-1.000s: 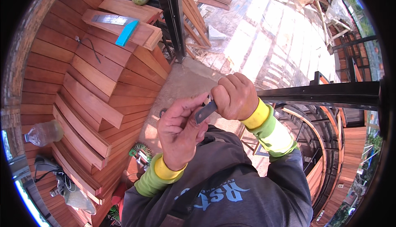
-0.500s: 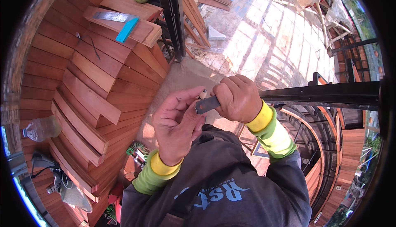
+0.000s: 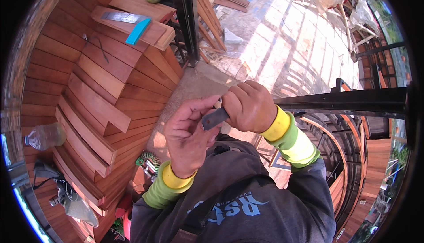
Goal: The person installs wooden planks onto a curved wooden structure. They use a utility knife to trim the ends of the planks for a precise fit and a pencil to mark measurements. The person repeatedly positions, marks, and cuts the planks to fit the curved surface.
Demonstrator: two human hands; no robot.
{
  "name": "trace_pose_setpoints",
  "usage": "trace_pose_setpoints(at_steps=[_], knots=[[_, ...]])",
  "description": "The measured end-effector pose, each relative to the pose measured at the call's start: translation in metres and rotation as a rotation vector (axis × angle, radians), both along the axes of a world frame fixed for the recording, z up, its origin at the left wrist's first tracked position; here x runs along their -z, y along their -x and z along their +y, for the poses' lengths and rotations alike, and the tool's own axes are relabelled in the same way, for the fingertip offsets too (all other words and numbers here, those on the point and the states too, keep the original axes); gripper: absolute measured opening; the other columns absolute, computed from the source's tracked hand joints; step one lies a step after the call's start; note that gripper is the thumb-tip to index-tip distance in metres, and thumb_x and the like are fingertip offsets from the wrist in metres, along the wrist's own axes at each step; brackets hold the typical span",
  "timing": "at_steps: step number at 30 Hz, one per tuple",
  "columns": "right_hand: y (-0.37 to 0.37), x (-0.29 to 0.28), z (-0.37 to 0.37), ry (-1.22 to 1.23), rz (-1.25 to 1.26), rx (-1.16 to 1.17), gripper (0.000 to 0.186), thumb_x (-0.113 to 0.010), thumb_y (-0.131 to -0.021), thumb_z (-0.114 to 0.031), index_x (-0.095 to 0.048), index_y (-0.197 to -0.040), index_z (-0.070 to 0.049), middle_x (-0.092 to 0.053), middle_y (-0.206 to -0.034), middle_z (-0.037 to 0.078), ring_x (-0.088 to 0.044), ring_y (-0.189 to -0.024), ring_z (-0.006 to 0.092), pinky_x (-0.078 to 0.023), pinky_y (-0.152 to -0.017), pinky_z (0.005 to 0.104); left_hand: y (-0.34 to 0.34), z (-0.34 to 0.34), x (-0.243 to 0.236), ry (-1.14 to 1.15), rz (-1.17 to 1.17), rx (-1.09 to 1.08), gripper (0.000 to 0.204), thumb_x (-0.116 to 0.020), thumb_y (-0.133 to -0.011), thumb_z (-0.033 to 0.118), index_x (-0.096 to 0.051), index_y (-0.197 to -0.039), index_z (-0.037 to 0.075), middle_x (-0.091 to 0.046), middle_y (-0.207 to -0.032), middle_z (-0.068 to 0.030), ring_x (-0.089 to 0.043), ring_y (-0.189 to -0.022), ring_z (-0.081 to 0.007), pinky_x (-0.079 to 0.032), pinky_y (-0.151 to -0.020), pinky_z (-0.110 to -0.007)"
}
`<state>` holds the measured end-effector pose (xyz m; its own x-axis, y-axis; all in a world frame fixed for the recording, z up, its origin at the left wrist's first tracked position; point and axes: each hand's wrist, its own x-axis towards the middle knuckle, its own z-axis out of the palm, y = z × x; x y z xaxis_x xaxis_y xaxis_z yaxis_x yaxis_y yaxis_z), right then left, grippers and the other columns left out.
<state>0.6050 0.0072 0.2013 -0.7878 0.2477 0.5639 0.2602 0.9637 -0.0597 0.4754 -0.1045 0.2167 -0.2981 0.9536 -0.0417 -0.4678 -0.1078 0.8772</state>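
Both hands meet in front of my chest, above a concrete step. My right hand (image 3: 249,106) is closed around the handle of a knife, and its flat grey blade (image 3: 214,118) sticks out to the left. My left hand (image 3: 187,130) is curled against that blade. Its thumb and fingertips pinch a small pale stub (image 3: 218,104) at the blade's upper edge. Most of the stub is hidden by the fingers. Both wrists wear yellow cuffs over green sleeves.
Curved reddish wooden planks (image 3: 92,106) are stacked in steps on the left. A metal square with a blue handle (image 3: 132,25) lies on the top boards. A black post (image 3: 187,17) stands ahead and a black beam (image 3: 349,104) runs right. A plastic bottle (image 3: 44,136) sits lower left.
My left hand has turned a little and its fingers have closed up against the blade. My right hand has stayed almost where it was.
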Motion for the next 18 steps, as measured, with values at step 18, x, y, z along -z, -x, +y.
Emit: trace_pose_setpoints(at_steps=[18], knots=[[-0.03,0.001,0.027,0.028,0.129,0.327,0.022,-0.068,-0.067,-0.008,-0.048,-0.073,-0.004,-0.049,-0.059,0.009,-0.054,-0.051,0.029,-0.044,-0.047,0.0363,0.003,-0.011,0.0,0.082,-0.117,-0.013,0.022,-0.06,-0.089,0.002,-0.057,-0.111,-0.003,-0.061,-0.078,-0.0091,-0.046,-0.05,-0.0061,-0.032,-0.038,-0.016]])
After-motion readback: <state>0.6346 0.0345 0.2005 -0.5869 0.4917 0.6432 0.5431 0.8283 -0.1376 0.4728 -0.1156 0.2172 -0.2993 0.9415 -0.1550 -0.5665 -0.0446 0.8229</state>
